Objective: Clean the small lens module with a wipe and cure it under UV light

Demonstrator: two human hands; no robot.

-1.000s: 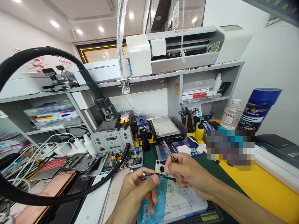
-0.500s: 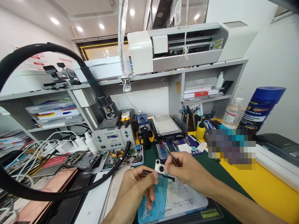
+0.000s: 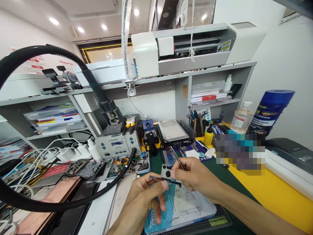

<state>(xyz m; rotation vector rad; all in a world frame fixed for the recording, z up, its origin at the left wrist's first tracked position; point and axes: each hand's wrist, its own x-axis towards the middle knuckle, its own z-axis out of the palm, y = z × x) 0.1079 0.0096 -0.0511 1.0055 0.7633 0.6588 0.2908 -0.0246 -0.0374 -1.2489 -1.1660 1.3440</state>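
Observation:
My left hand (image 3: 143, 197) pinches a thin black strip (image 3: 174, 183), which looks like a flex cable, between thumb and fingers. My right hand (image 3: 197, 174) is closed round a pair of tweezers (image 3: 180, 162) that slants up and to the left. Its fingertips also meet a small pale plate with dark round lenses (image 3: 164, 167), apparently a phone camera piece, just behind the strip. Whether the left fingers touch that plate as well is hidden. Under both hands lies a blue and white flat package (image 3: 193, 209) with a printed drawing.
A tray of small parts (image 3: 140, 165) stands behind my left hand. To the left, several phones and panels (image 3: 99, 209) lie under a thick black hose (image 3: 73, 206). A soldering station (image 3: 116, 145) is behind them. A blue spray can (image 3: 271, 112) stands at the right.
My left thumb has shifted slightly right along the strip, and the strip now lies closer across the lens plate. The whole view has moved a little. Both grips stay the same.

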